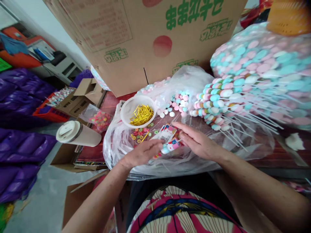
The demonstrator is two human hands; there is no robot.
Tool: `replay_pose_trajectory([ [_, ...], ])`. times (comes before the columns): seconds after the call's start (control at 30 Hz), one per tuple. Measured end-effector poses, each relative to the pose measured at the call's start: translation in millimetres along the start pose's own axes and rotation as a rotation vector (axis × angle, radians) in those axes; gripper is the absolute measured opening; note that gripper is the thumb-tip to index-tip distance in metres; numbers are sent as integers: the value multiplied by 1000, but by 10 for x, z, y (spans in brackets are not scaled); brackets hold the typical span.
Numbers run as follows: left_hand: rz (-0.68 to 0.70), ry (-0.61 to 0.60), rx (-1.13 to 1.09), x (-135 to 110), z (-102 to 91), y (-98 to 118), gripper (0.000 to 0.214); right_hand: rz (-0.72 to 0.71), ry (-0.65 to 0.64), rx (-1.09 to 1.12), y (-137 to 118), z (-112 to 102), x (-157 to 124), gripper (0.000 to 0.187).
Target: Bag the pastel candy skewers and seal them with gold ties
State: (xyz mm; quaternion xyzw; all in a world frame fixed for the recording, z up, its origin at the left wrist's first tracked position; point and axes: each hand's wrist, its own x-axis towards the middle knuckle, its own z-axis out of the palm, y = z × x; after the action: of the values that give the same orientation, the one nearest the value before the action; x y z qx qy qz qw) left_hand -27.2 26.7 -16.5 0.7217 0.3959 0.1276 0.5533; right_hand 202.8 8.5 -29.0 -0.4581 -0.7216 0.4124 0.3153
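Left hand (143, 152) and right hand (200, 142) apart, printed packet (173, 145) between them, mid-frame!
Fingers stretch in from both sides; whether either hand pinches it, I can't tell. It looks light, thin-skinned, slick, probably squashy inside, so a gentle hold at its two ends should suit. Just beyond lie flat printed pieces (168, 130); then, left of centre, a bowl (124, 114) of gold strips (142, 115); and, top of frame, the big carton (138, 61).

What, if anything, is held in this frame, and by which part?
The left grip is at the small printed packet's left end, the right grip near its right; whether either holds it cannot be told.
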Motion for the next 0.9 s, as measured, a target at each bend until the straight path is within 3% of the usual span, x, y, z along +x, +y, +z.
replay_pose_trajectory([
  [0.07,-34,-174,23,-75,-12,59,35,-31,12,-12,-53,-12,21,48],
  [0.1,-29,-182,34,-98,12,86,34,-62,16,-30,-81,-5,39,48],
  [0.27,-51,93,42,-110,280,79,28,-98,49,-28,-167,68,135,47],
  [0.37,-56,283,-43,-92,379,31,27,-58,78,224,-180,74,138,54],
  [0.43,-61,386,-54,-93,395,37,26,8,27,416,-190,99,114,57],
  [0.53,-94,448,101,-123,395,105,23,199,-111,472,-219,246,65,33],
  [0.6,-123,450,213,-162,390,154,21,290,-108,463,-247,400,37,30],
  [0.67,-115,398,169,-206,370,177,21,294,-27,487,-279,551,15,32],
  [0.77,-10,119,-214,-260,311,155,29,249,49,482,-320,684,2,26],
  [0.83,3,-2,-385,-278,267,134,34,212,39,343,-337,682,16,23],
  [0.9,-84,35,-355,-287,225,130,30,66,33,14,-354,609,51,22],
])
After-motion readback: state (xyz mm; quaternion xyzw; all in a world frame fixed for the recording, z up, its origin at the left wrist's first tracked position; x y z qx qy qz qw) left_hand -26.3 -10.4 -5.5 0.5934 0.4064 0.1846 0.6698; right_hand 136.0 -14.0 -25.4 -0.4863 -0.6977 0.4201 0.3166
